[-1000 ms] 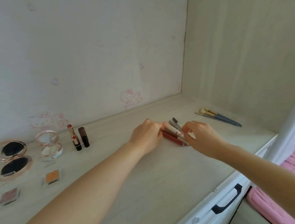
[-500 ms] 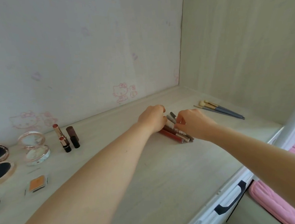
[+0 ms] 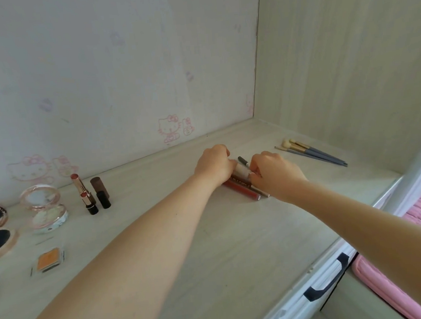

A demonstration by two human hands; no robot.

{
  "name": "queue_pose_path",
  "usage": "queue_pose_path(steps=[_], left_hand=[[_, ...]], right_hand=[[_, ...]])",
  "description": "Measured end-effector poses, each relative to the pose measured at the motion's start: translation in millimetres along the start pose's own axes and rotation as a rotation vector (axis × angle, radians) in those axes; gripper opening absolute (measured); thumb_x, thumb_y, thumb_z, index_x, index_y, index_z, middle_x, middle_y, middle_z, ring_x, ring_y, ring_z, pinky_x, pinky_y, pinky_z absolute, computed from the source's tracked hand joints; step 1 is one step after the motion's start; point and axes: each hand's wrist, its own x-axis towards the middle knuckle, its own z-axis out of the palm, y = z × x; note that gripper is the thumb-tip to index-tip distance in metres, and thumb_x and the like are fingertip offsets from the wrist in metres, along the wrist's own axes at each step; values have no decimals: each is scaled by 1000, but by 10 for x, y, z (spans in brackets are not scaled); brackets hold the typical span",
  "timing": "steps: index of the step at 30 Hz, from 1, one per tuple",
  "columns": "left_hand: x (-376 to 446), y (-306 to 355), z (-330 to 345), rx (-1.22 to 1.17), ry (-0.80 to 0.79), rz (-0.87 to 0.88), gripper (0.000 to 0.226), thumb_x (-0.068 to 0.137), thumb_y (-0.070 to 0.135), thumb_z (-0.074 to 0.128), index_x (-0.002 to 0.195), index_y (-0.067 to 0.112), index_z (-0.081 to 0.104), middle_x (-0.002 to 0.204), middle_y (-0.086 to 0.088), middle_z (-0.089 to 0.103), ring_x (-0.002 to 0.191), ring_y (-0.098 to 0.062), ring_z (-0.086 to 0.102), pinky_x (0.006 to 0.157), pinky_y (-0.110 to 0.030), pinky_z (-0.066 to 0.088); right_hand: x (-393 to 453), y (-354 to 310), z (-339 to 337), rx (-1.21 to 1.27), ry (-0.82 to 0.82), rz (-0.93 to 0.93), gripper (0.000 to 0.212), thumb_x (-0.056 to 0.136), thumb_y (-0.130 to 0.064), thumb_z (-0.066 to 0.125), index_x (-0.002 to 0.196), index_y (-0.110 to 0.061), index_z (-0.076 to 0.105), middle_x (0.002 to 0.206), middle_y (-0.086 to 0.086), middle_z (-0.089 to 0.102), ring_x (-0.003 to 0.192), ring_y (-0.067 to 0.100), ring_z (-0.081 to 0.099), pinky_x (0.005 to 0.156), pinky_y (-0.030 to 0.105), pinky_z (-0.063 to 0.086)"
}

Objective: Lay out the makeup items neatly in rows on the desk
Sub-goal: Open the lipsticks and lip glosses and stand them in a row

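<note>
I see my left hand (image 3: 215,165) and right hand (image 3: 273,173) pinching the lip gloss tubes (image 3: 243,185). These look light, smooth and prone to rolling. I'd grip mid-barrel.

Both arms reach forward, left hand (image 3: 214,164) and right hand (image 3: 274,172) curled close together.

both hands (image 3: 215,164) gripping lip glosses (image 3: 244,182), desk (image 3: 236,245)

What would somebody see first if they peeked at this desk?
First, the left hand and right hand meeting mid-desk over a bunch of lip glosses and pencils. Next, the makeup brushes lying near the right wall. Then the lipsticks standing at the left by the open compacts.
</note>
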Motion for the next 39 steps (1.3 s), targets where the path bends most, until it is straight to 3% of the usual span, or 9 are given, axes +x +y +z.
queue_pose_path(steps=[4, 9, 12, 14, 19, 24, 31, 35, 39], left_hand=[[-42, 26, -81, -293, 85, -81, 34, 83, 28, 67, 113, 13, 60, 109, -5, 64, 94, -22, 64, 75, -27, 52], [-189, 29, -319, -766, 67, -208, 26, 79, 9, 74, 102, 2, 63, 98, -16, 71, 77, -23, 73, 79, -34, 59], [-339, 18, -479, -939, 37, -207, 23, 78, 5, 74, 99, -1, 66, 96, -18, 71, 78, -25, 72, 79, -30, 59], [-461, 0, -600, -1003, 16, -206, 21, 80, 8, 74, 98, -1, 68, 94, -15, 70, 76, -23, 69, 80, -30, 58], [-821, -158, -954, -966, 16, -159, 19, 84, 23, 72, 91, 5, 70, 83, -2, 57, 64, -16, 63, 64, -21, 56], [-1283, -443, -1339, -897, 7, -90, 24, 86, 29, 69, 91, 5, 65, 80, -4, 57, 63, -16, 65, 62, -23, 55], [-2024, -960, -1724, -722, -7, -54, 34, 79, 36, 75, 95, 9, 63, 81, -8, 73, 70, -21, 70, 62, -24, 54], [-2401, -1241, -1895, -576, 2, -49, 29, 82, 36, 72, 99, 13, 65, 81, -3, 73, 72, -18, 71, 64, -23, 55], [-2704, -1503, -1960, -395, 76, -69, 26, 79, 39, 73, 91, 17, 66, 75, 4, 72, 69, -10, 67, 68, -23, 53]], right_hand=[[9, 81, -4, 223, 105, 58, 19, 90, -27, 54, 104, -15, 61, 102, 3, 58, 90, 21, 56, 75, 39, 52], [10, 59, -90, 624, 164, 168, 13, 87, -25, 62, 97, -17, 64, 93, 2, 66, 78, 16, 60, 60, 24, 46], [-29, -64, -145, 882, 146, 247, 7, 89, -20, 58, 94, -23, 62, 92, 3, 67, 77, 17, 64, 65, 31, 55], [-83, -185, -186, 1079, 128, 288, 12, 90, -17, 54, 98, -23, 61, 92, 4, 68, 72, 12, 65, 62, 26, 57], [-209, -532, -292, 1378, 93, 331, 15, 91, -19, 57, 103, -15, 63, 86, 2, 68, 69, 11, 66, 60, 25, 55], [-368, -997, -401, 1533, -18, 293, 16, 89, -20, 62, 100, -9, 65, 81, 3, 67, 67, 13, 67, 58, 25, 53], [-687, -1741, -458, 1551, -210, 131, 14, 89, -17, 63, 95, -4, 66, 91, 9, 69, 85, 21, 72, 69, 30, 58], [-869, -2181, -411, 1494, -293, 49, 16, 89, -18, 64, 98, -5, 65, 90, 7, 70, 85, 18, 71, 74, 34, 59], [-1032, -2543, -280, 1479, -360, -4, 17, 88, -18, 66, 96, -3, 65, 90, 9, 69, 82, 17, 70, 77, 37, 59]])
